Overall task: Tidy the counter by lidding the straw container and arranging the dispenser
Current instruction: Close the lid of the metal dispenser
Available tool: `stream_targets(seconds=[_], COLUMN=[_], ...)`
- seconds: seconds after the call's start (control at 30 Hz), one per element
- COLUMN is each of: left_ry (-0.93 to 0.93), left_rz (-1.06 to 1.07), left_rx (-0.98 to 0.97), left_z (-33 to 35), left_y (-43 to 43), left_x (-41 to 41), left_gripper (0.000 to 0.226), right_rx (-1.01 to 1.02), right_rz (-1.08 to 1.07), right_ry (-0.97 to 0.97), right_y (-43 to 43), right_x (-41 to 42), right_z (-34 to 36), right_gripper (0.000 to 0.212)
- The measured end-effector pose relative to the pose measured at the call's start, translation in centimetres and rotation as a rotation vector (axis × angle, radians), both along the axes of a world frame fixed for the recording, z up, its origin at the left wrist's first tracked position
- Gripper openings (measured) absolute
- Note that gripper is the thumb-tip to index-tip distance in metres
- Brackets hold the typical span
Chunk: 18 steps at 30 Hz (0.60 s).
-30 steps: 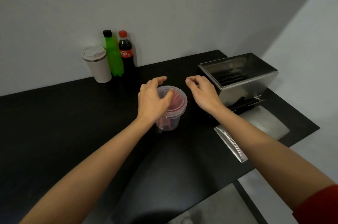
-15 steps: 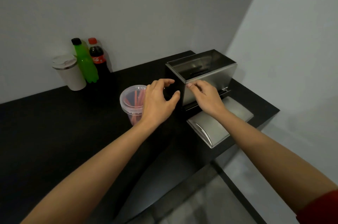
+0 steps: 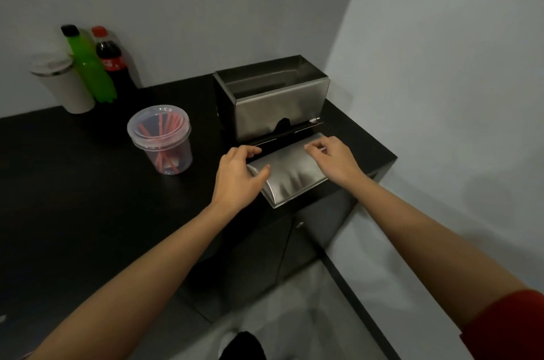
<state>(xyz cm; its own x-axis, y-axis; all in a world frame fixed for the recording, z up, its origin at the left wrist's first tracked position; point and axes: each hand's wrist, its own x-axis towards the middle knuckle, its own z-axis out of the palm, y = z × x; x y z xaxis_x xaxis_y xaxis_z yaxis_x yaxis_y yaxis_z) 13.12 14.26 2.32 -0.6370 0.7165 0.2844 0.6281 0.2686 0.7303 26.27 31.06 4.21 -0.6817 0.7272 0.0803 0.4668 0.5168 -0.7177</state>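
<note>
In the head view, the straw container (image 3: 160, 143) is standing on the black tabletop (image 3: 73, 183) with its clear lid seemingly seated on the rim (the blur is making the seal hard to confirm), so that half of the task is looking done. The dispenser (image 3: 273, 103) is sitting open at the top, toward one o'clock from the container, with its curved metal cover (image 3: 290, 175) lying flat in front of it, so arranging is what remains. The left hand (image 3: 238, 177) is curling its grip over the cover's nine o'clock end, and the right hand (image 3: 332, 161) is pressing bent fingers on its three o'clock end; neither is clenching it fully yet.
</note>
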Motion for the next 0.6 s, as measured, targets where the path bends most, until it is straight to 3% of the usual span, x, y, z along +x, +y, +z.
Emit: stream_targets(seconds=[0.13, 0.6], left_ry=[0.017, -0.078], left_rz=[0.047, 0.106], left_rx=[-0.064, -0.261], left_z=[-1.1, -4.1], left_y=[0.7, 3.4], left_x=[-0.1, -1.5], left_gripper=[0.046, 0.065], right_rx=[-0.056, -0.120], right_rz=[-0.014, -0.139], right_ry=[-0.047, -0.295], right_y=[2.2, 8.9], right_x=[0.8, 0.0], right_z=[-0.9, -3.1], right_gripper=[0.022, 0.049])
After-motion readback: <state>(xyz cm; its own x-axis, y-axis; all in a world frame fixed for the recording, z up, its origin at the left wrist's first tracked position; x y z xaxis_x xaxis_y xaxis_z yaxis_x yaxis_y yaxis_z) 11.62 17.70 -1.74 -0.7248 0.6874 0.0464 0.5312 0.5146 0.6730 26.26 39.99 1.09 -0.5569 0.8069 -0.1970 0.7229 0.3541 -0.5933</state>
